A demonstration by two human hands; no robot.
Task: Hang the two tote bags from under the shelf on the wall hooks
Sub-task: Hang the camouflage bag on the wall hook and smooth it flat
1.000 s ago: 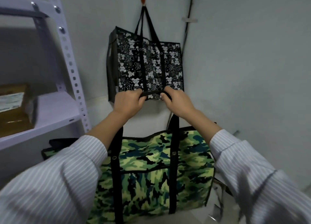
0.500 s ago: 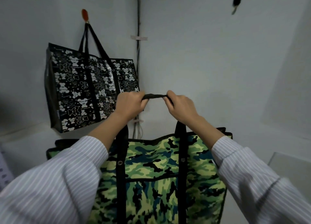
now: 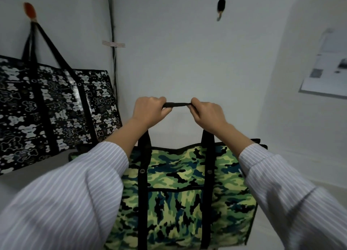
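We see two bare hands raised in front of a pale wall, both sleeves in white cloth with thin stripes. The left hand (image 3: 148, 111) and the right hand (image 3: 207, 114) are set a little apart, each closed in a fist around the black handle (image 3: 177, 104) of a camouflage tote bag (image 3: 187, 197), so that a short stretch of strap is pulled taut and level between them. The bag hangs below the hands, near us and in the middle of the scene, its green, yellow and dark blotches crossed by two upright black straps.

To the left, a black tote bag (image 3: 56, 110) printed with small white figures (they look like bears) hangs by its long handles from an orange hook (image 3: 30, 10) high on the left wall. A dark cable (image 3: 112, 48) runs down the corner just right of it.

Farther off, high on the far wall above the hands, sits a black hook (image 3: 221, 5) with nothing on it. A sheet of paper (image 3: 326, 65) is on the wall at the far right.
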